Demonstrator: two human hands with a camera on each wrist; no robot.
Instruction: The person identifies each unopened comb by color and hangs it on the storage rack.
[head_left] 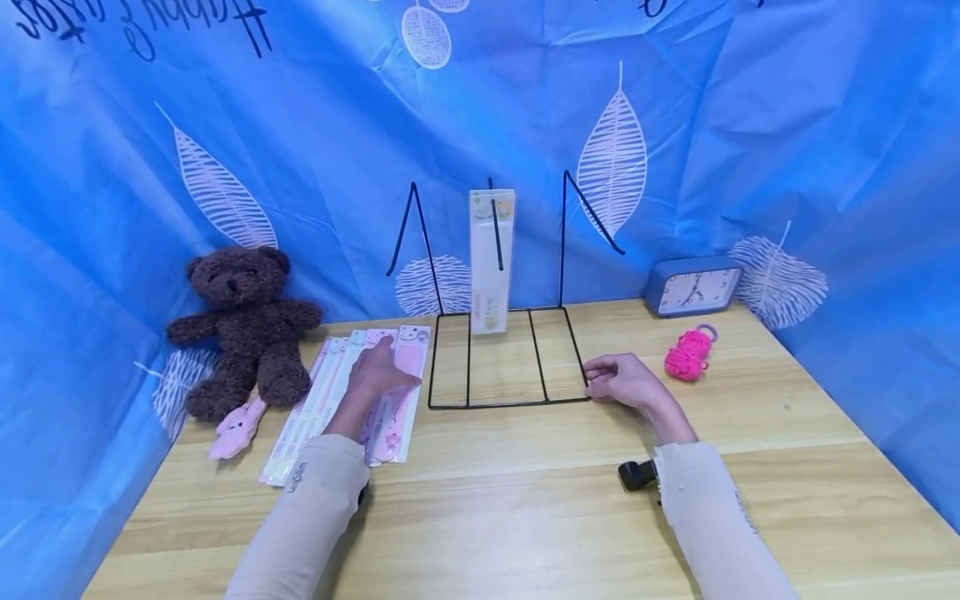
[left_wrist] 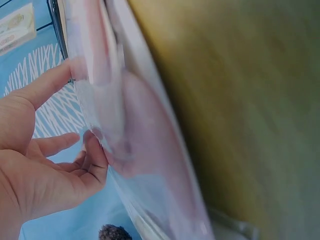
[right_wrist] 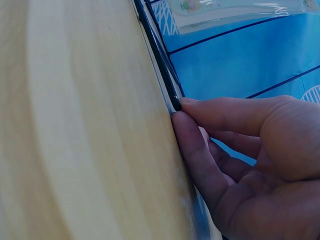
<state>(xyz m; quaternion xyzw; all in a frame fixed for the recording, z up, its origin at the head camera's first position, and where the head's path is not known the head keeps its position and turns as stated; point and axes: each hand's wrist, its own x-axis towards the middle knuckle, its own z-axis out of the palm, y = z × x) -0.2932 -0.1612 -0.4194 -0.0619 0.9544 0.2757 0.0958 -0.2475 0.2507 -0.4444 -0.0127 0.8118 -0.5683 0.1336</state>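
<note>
My left hand (head_left: 377, 371) lies over a row of long, flat clear packages (head_left: 393, 433) with pink and pastel contents. In the left wrist view its thumb and bent fingers, spread apart, touch a pink package (left_wrist: 150, 130). My right hand (head_left: 618, 382) pinches the front right corner of a black wire rack (head_left: 510, 405) between thumb and index finger, as the right wrist view shows closely. From the rack's middle hook hangs one similar pale package (head_left: 491, 283). Its left and right hooks bear nothing.
A brown teddy bear (head_left: 251, 333) sits at the left with a small pink toy (head_left: 238, 429) before it. At the right stand a blue clock (head_left: 693, 286) and a bundle of pink yarn (head_left: 687, 356). Blue printed cloth (head_left: 510, 108) hangs behind the wooden table (head_left: 510, 525).
</note>
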